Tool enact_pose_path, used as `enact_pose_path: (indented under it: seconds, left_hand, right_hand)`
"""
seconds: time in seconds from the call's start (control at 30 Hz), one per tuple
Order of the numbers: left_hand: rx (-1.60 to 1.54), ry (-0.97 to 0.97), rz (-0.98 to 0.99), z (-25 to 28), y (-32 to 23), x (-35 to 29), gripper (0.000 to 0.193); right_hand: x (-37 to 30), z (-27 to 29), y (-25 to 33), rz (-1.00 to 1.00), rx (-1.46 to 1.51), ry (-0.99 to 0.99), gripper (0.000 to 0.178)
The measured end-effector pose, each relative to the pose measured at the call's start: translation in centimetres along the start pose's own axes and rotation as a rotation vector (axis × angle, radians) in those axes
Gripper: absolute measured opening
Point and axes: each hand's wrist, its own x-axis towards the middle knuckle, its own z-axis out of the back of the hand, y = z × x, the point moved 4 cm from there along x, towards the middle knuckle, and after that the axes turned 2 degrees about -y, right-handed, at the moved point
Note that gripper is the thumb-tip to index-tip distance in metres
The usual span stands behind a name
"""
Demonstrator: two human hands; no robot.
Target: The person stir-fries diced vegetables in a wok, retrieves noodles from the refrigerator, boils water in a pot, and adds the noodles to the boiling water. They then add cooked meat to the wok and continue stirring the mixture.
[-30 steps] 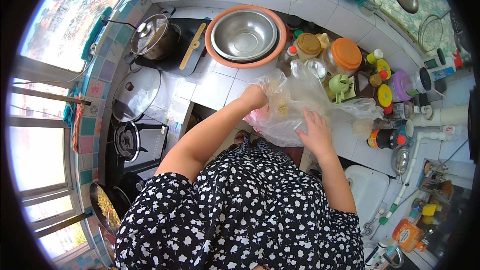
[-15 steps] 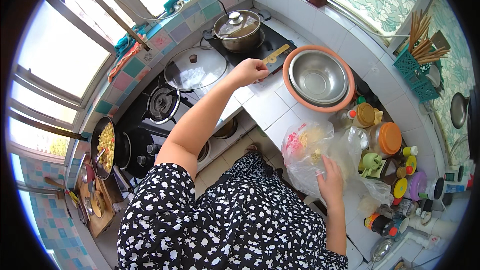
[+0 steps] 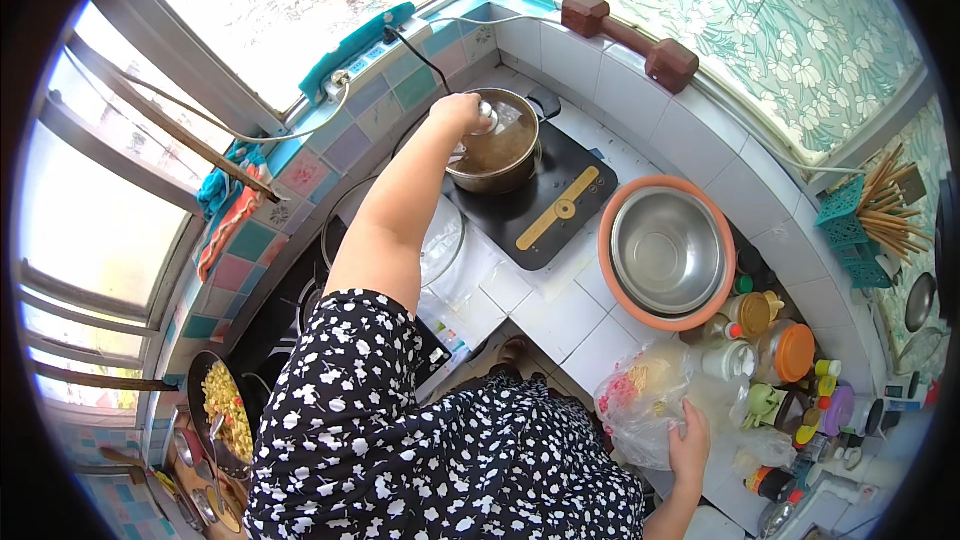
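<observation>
Steel pot (image 3: 500, 180) at twelve o'clock on the cooktop (image 3: 515, 230), left hand (image 3: 458, 115) curled round its lid knob (image 3: 488, 118). Right hand (image 3: 688, 442), fingers loosely spread, touches a plastic bag (image 3: 645, 405) at four on white-tiled counter (image 3: 590, 345) (crazy-bright window (image 3: 300, 10), eleven).

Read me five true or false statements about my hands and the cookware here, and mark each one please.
1. The left hand is at the pot's lid knob. True.
2. The right hand is holding a ladle. False: the right hand is at the clear plastic bag.
3. The steel bowl sits inside the orange basin. True.
4. The frying pan is empty. False: there is chopped yellowish food in it.
5. The pot stands on the black cooktop. True.
</observation>
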Motion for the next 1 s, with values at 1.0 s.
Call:
enact_pose_path:
  seconds: [1.0]
  left_hand:
    - [-0.011, 0.094, -0.479, -10.5, -16.2, -24.6, 0.041]
  right_hand:
    - [-2.8, 2.0, -3.4, 0.34, -0.078, -0.021, 0.043]
